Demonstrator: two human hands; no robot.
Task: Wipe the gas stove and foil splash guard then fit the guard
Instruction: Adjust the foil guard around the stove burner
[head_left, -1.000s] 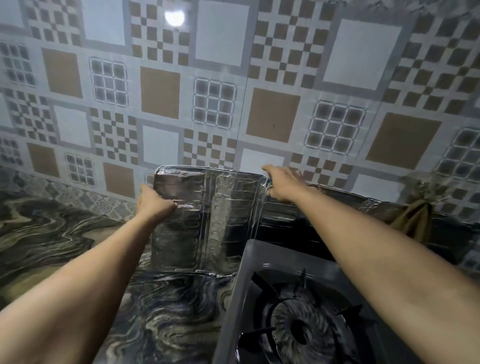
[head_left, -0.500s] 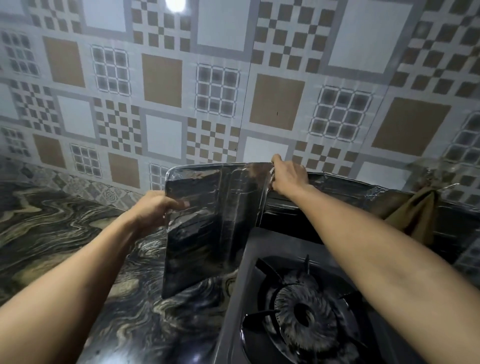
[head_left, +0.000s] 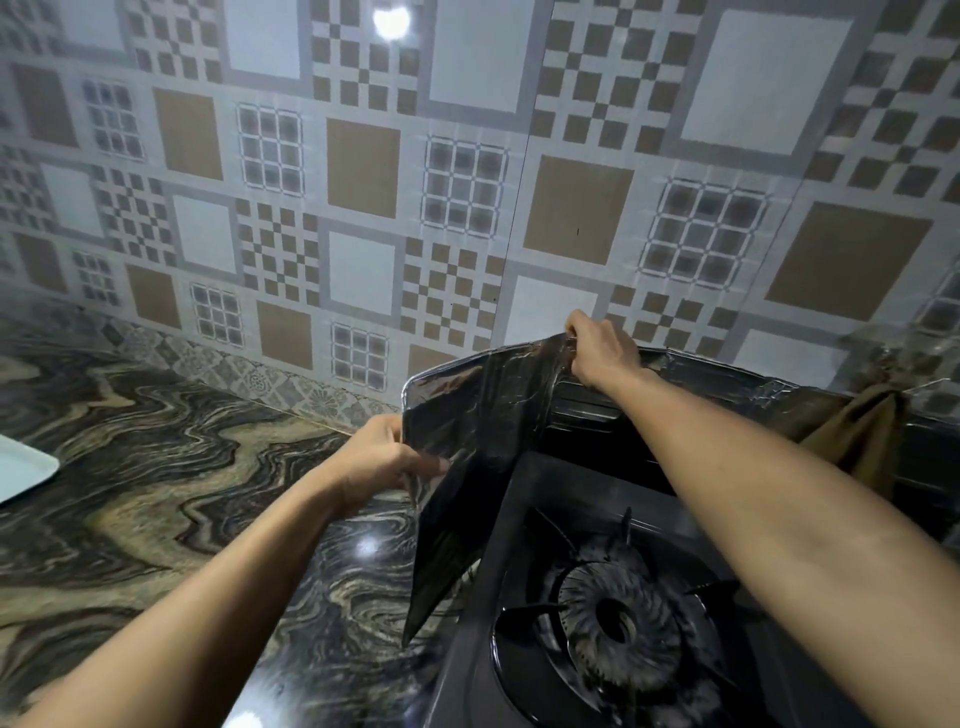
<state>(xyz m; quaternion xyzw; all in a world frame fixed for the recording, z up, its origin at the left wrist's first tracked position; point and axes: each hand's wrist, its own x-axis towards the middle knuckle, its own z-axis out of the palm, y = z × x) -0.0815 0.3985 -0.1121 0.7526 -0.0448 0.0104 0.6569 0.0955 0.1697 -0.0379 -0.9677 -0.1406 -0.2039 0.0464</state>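
Observation:
The foil splash guard (head_left: 467, 457) stands folded around the back and left side of the gas stove (head_left: 498, 644). Its left panel angles forward along the stove's left edge, dark and reflective. My left hand (head_left: 384, 462) grips the outer edge of that left panel. My right hand (head_left: 602, 353) pinches the top of the guard at the fold between the left panel and the back panel. The burner (head_left: 618, 623) with its black grate lies under my right forearm.
A brown cloth (head_left: 857, 441) hangs over the guard's back panel at the right. The dark marbled counter (head_left: 156, 467) stretches to the left, with a white tray corner (head_left: 21, 467) at the left edge. Patterned wall tiles (head_left: 363, 171) rise behind.
The guard's left panel has swung forward from flat against the wall to stand along the stove's left side. My left hand moved toward me with its edge; my right hand stayed at the fold.

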